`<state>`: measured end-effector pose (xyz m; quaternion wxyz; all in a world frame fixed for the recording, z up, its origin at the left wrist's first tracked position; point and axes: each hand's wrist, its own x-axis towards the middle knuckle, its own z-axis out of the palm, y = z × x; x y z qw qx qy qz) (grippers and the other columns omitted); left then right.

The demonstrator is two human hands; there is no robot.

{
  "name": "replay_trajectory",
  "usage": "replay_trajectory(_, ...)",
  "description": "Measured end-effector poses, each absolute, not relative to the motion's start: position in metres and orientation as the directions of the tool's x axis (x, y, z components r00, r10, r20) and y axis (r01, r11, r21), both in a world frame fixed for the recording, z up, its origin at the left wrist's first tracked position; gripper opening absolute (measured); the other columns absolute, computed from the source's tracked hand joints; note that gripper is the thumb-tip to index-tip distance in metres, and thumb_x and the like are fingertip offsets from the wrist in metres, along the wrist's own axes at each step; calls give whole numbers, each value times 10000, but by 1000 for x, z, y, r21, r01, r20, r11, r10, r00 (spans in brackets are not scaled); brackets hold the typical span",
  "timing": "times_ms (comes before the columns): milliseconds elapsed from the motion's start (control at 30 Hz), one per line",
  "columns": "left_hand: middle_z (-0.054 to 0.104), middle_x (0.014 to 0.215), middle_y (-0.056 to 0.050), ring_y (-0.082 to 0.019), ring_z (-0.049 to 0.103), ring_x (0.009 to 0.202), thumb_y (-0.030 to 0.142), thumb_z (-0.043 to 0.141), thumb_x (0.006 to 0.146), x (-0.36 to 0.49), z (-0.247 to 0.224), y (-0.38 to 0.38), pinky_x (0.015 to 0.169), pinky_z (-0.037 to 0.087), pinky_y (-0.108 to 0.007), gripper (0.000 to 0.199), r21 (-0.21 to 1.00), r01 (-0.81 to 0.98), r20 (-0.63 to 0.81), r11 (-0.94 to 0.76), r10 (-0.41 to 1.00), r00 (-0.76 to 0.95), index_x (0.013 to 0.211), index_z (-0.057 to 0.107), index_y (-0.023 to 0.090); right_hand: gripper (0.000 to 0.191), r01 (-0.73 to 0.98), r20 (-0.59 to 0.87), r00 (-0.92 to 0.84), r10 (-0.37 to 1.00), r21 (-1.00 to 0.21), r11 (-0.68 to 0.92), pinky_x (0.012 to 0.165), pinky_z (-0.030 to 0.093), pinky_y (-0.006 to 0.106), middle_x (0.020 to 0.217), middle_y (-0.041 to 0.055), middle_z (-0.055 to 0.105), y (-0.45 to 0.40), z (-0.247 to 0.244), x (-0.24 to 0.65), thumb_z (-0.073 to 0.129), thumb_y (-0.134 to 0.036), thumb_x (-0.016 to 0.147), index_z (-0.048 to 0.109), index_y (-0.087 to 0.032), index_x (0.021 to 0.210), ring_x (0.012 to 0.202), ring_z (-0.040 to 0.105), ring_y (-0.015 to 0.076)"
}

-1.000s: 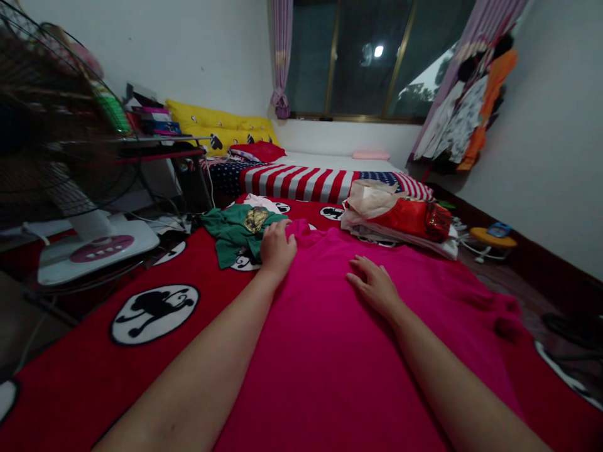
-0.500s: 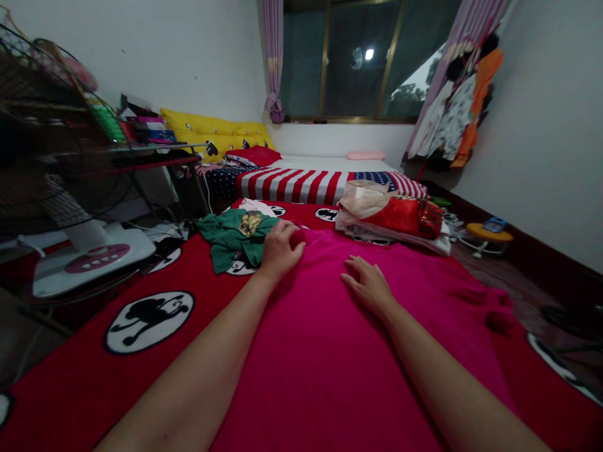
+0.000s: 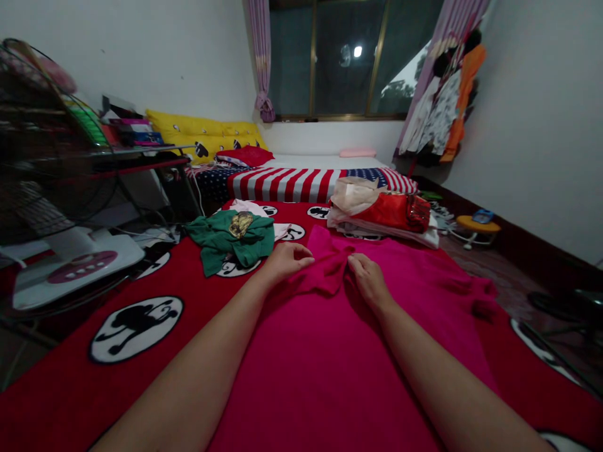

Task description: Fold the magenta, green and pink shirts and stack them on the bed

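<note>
A large magenta garment (image 3: pixel 358 351) lies spread over the red blanket (image 3: pixel 70 389) in front of me. My left hand (image 3: pixel 285 260) pinches the garment's far left part, folded inward toward the middle. Just to the right, my right hand (image 3: pixel 368 279) rests on the garment beside the folded flap, fingers touching the cloth. Left of my left hand lies a crumpled green shirt (image 3: pixel 230 242) with a gold print.
A stack of folded clothes (image 3: pixel 381 213) with a red piece on top sits beyond the garment. A standing fan (image 3: pixel 56 207) is at the left. A striped bedcover (image 3: pixel 306 182), yellow pillows (image 3: pixel 198 135), hanging clothes (image 3: pixel 443 107) and a small yellow stool (image 3: pixel 473 225) are farther off.
My left hand has gripped the garment's far left part and pulled it inward to the middle. My right hand shifted slightly toward it. The view has turned a little.
</note>
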<state>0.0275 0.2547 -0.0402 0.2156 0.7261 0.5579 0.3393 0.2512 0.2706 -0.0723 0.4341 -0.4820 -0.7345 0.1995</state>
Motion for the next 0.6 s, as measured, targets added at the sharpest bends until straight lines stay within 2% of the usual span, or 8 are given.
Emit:
replay_trajectory(67, 727, 884, -73, -184, 652, 775, 350, 652, 765, 32, -44, 253, 725, 493, -263, 337, 641, 696, 224, -324, 946, 234, 1029, 732, 156, 461, 569, 444, -157, 882, -689, 448, 638, 376, 280, 668, 27, 538, 268, -70, 251, 337, -489, 905, 511, -200, 591, 651, 498, 163)
replay_trajectory(133, 688, 996, -80, -204, 631, 883, 375, 670, 760, 37, -45, 249, 810, 481, -295, 407, 540, 750, 220, -382, 924, 313, 1138, 696, 224, 477, 639, 442, -211, 872, -613, 465, 667, 385, 283, 720, 41, 558, 266, -69, 249, 407, -554, 878, 566, -195, 607, 694, 518, 169)
replay_trajectory(233, 596, 1175, -80, -252, 550, 1088, 382, 684, 760, 45, -44, 242, 965, 414, -375, 427, 400, 798, 242, -451, 892, 382, 1183, 662, 326, 319, 714, 450, -266, 852, -502, 488, 714, 404, 285, 802, 56, 593, 265, -70, 248, 551, -474, 817, 635, -197, 682, 780, 543, 184)
replay_trajectory(300, 581, 1195, -73, -257, 524, 1123, 356, 694, 754, 49, -44, 239, 993, 395, -387, 416, 372, 813, 254, -448, 891, 375, 1169, 669, 334, 253, 739, 456, -236, 858, -489, 463, 683, 405, 283, 767, 49, 580, 266, -71, 249, 557, -380, 802, 610, -198, 635, 738, 536, 178)
replay_trajectory(433, 661, 1022, -67, -227, 587, 978, 327, 748, 684, 54, -47, 241, 880, 460, -322, 399, 406, 826, 292, -392, 912, 289, 1070, 718, 232, 222, 700, 494, -151, 856, -558, 445, 633, 394, 278, 709, 36, 565, 270, -73, 252, 513, -309, 792, 563, -202, 604, 676, 522, 169)
replay_trajectory(533, 701, 805, -36, -168, 613, 731, 269, 718, 689, 55, -48, 244, 696, 474, -261, 217, 510, 780, 253, -363, 930, 267, 885, 753, 184, 200, 700, 511, -110, 853, -569, 431, 645, 396, 288, 706, 41, 576, 271, -73, 254, 517, -318, 783, 559, -202, 626, 692, 530, 182)
replay_trajectory(600, 701, 726, -19, -138, 596, 645, 209, 678, 704, 57, -46, 244, 634, 455, -233, 144, 598, 708, 253, -376, 926, 279, 820, 753, 169, 231, 689, 525, -79, 848, -586, 427, 647, 402, 291, 730, 52, 589, 269, -72, 253, 518, -360, 798, 572, -197, 644, 697, 540, 185)
